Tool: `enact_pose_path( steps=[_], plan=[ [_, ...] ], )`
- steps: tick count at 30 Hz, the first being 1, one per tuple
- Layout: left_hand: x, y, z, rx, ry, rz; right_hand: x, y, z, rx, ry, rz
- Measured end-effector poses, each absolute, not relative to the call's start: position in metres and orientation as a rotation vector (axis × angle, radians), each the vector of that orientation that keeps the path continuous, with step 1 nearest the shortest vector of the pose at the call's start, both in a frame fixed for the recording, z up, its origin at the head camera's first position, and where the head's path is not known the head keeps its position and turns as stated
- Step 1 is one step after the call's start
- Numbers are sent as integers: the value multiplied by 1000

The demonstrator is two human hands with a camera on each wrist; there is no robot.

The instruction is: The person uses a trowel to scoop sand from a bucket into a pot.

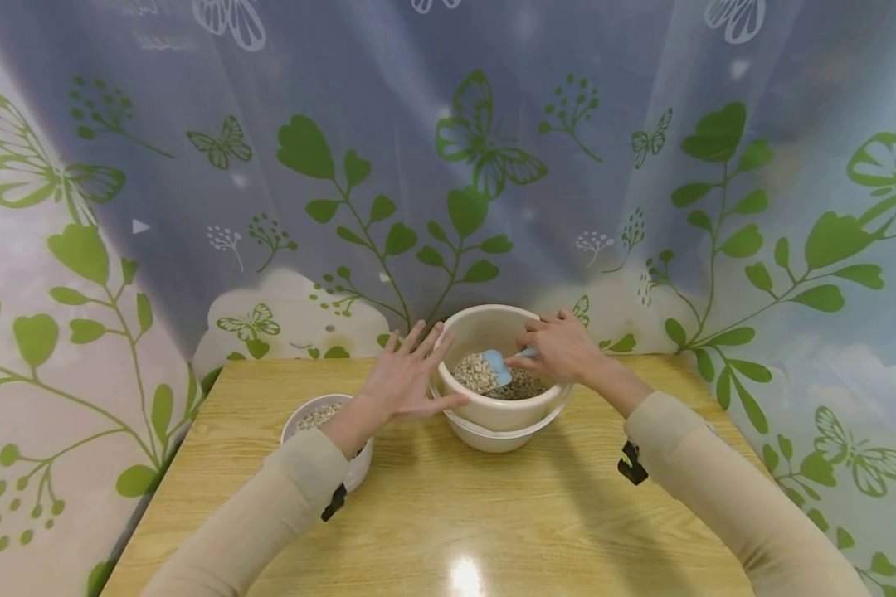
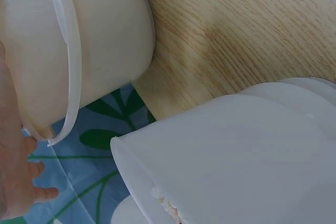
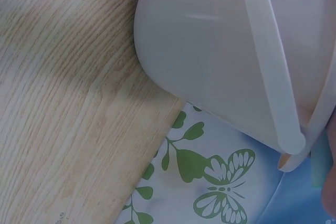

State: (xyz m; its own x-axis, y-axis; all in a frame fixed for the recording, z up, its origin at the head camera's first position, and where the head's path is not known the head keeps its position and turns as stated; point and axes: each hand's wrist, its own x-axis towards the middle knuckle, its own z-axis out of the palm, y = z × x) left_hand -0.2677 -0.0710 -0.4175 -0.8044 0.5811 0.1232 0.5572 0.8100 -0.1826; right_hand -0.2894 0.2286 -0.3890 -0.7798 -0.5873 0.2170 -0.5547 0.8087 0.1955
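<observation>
A cream plastic bucket [image 1: 485, 408] with a white bail handle [image 3: 270, 72] stands at the back of the table. Loose, pale grain-like bits [image 1: 526, 385] lie inside it. My right hand [image 1: 560, 348] reaches over the bucket's right rim and grips the handle of a light blue scoop [image 1: 497, 366], whose bowl is heaped with the same bits. On the left side, my left hand [image 1: 411, 377] rests against the bucket's rim with its fingers spread. Under my left forearm is a smaller white container [image 1: 358, 471] of similar bits, partly hidden by the sleeve.
The wooden table [image 1: 448, 514] runs back to a curtain [image 1: 373, 249] printed with leaves and butterflies. In the left wrist view, the white container [image 2: 226, 156] stands close beside the bucket [image 2: 110, 35]. A dark band [image 1: 632, 463] hangs at the right wrist.
</observation>
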Motion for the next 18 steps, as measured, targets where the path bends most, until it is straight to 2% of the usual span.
enact_pose_path(
  steps=[18],
  plan=[
    [-259,-79,-414,-921,-2797,204,-284,229,-390,836,-2720,-126]
  ],
)
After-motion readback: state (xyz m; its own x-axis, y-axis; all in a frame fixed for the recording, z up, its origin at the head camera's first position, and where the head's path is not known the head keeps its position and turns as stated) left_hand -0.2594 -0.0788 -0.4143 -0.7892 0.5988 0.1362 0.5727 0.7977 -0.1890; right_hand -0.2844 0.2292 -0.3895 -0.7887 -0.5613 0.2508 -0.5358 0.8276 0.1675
